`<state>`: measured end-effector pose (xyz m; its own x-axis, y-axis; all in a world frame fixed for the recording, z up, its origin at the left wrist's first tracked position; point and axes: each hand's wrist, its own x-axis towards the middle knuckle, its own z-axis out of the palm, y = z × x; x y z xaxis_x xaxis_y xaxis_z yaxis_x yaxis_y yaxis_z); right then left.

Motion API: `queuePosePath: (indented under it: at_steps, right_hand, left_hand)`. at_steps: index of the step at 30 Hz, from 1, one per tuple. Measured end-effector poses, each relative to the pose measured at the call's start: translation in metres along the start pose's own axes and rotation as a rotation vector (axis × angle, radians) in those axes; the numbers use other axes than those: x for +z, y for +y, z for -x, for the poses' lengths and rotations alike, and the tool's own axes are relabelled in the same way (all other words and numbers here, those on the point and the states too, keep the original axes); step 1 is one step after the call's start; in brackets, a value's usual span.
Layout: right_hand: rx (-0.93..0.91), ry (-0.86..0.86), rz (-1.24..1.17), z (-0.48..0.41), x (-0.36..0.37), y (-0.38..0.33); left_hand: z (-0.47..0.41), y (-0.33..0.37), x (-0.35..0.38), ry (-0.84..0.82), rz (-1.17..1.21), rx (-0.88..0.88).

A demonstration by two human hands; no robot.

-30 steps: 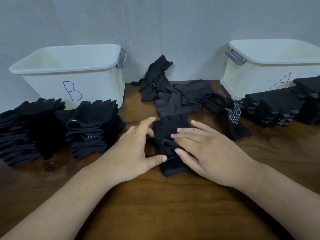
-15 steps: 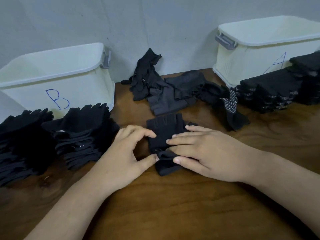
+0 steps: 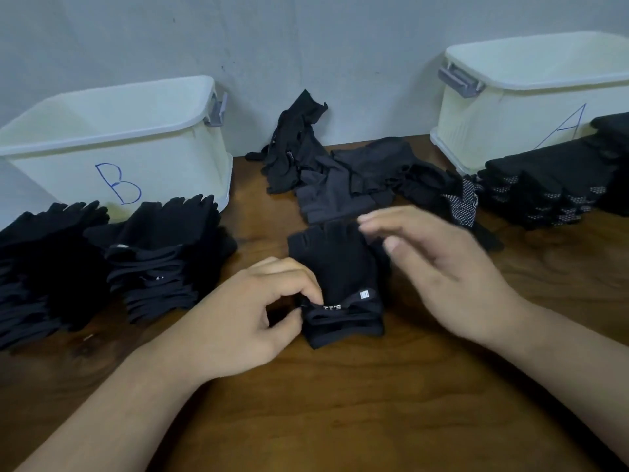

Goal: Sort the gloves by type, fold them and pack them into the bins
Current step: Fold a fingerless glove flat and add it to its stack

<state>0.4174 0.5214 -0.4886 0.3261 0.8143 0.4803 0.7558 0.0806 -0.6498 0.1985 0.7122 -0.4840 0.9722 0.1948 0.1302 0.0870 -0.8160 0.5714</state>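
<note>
We find bare table (image 3: 340, 413) along the near edge. At left, folded glove stacks (image 3: 163, 253) stand before bin B (image 3: 112, 137), and the right stack (image 3: 544, 185) stands before bin A (image 3: 503, 110). Both bins are open on top. A loose glove pile (image 3: 343, 178) fills the gap between the bins.

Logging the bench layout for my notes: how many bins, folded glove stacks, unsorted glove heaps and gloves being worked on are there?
Bins: 2, bin B and bin A
Folded glove stacks: 4, two by each bin
Unsorted glove heap: 1
Glove bundle being folded: 1, pinched by the left hand
Total: 8
</note>
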Motion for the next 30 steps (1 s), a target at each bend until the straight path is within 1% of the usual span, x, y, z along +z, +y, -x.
queuePosePath:
  at_steps: [1, 2, 4, 6, 9, 12, 15, 18, 20, 23, 30]
  right_hand:
    - [0.048, 0.099, -0.022, -0.002, -0.002, 0.002]
    - [0.107, 0.148, -0.052, -0.002, -0.004, 0.003]
    - [0.194, 0.15, -0.072, -0.001, -0.003, 0.004]
    - [0.219, 0.087, -0.053, -0.001, -0.002, 0.005]
    - [0.16, -0.053, 0.048, -0.001, -0.002, 0.006]
    - [0.091, -0.119, 0.228, 0.001, -0.004, 0.008]
    - [0.027, -0.176, 0.288, 0.0, -0.004, 0.008]
    - [-0.047, -0.26, 0.379, -0.001, -0.004, 0.01]
    - [-0.075, -0.246, 0.398, -0.002, -0.006, 0.011]
    - [-0.104, -0.214, 0.433, -0.004, -0.009, 0.012]
    - [-0.243, -0.261, 0.55, -0.009, -0.026, 0.012]
  left_hand:
    - [0.0, 0.001, -0.002, -0.02, 0.021, -0.012]
    - [0.0, 0.002, -0.004, -0.042, 0.036, -0.026]
    - [0.001, 0.006, -0.005, -0.048, 0.062, -0.05]
    - [-0.003, 0.009, 0.0, 0.009, 0.063, -0.049]
    - [-0.009, 0.009, 0.013, 0.086, -0.023, -0.056]
    - [-0.011, 0.011, 0.02, 0.097, -0.065, -0.078]
    - [-0.01, 0.011, 0.019, 0.047, -0.096, -0.087]
    - [-0.011, 0.012, 0.019, -0.074, -0.146, -0.106]
    - [-0.011, 0.015, 0.018, -0.127, -0.165, -0.132]
    - [-0.011, 0.017, 0.016, -0.158, -0.168, -0.144]
    - [-0.013, 0.015, 0.015, -0.188, -0.174, -0.153]
